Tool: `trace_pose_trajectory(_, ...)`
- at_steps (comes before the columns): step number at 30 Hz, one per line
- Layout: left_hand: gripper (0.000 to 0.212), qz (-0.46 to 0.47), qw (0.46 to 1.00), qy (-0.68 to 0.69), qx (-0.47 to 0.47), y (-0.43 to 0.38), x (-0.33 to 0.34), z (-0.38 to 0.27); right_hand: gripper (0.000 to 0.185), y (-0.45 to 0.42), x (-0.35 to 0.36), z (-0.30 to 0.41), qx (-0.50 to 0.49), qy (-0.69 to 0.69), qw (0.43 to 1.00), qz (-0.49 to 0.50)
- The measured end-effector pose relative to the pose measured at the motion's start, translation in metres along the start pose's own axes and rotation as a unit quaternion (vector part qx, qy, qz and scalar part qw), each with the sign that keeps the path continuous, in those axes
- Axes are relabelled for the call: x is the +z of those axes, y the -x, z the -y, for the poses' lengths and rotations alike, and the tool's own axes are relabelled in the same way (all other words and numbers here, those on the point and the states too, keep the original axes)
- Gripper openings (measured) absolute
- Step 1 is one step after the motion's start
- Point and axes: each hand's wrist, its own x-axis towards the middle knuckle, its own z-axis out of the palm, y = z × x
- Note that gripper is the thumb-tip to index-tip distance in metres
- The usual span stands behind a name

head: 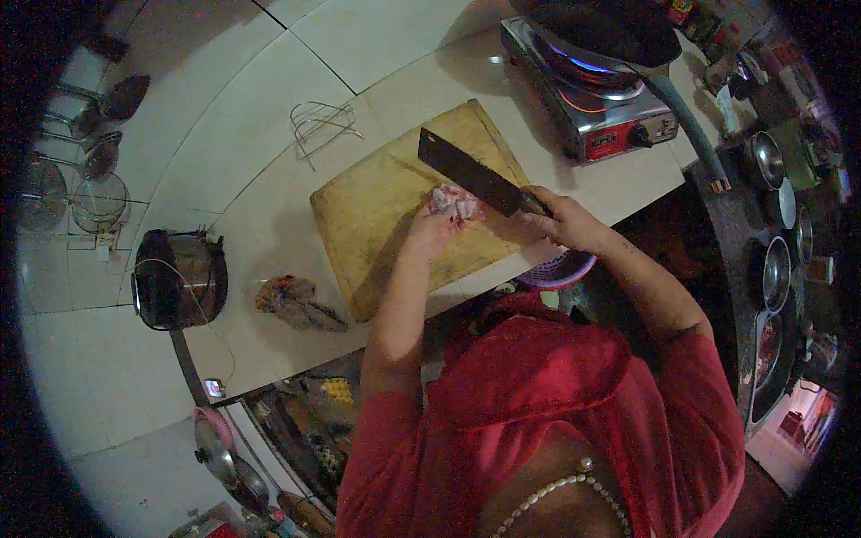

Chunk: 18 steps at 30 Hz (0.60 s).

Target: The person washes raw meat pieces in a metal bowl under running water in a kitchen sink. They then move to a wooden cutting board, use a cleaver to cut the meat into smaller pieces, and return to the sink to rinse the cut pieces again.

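My right hand (562,216) grips the handle of a broad-bladed cleaver (467,171), its blade slanting up and left above a yellowish cutting board (377,202). In my left hand (436,227) are pale pinkish pieces that look like raw meat (454,202), close beneath the blade. Whether the blade touches the meat cannot be made out. The board lies at an angle on the light tiled counter (259,235). Below its near right corner, a purple perforated basket (562,267) shows partly past the counter edge.
A single-burner gas stove (592,101) burns blue under a dark wok (599,33), whose long handle (689,128) juts over the counter edge. A crumpled cloth (299,302), a wire rack (326,131) and a dark cooker (180,279) stand to the left. Metal bowls (775,272) line the right.
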Motion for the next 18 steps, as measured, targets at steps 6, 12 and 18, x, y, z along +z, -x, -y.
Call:
trace_pose_trajectory(6,0.024,-0.008,0.997,-0.071,-0.017,-0.011,-0.034,0.004,0.044,-0.004,-0.004,-0.003,0.025,0.039,0.998,0.051)
trace_pose_trajectory(12,0.009,-0.027,0.991,-0.123,-0.055,-0.003,-0.014,-0.01,0.04,-0.012,0.008,-0.026,-0.043,0.182,0.982,0.015)
trace_pose_trajectory(18,0.027,-0.168,0.879,-0.441,-0.064,-0.005,-0.025,-0.007,0.031,-0.016,0.03,-0.01,0.004,0.289,0.956,0.047)
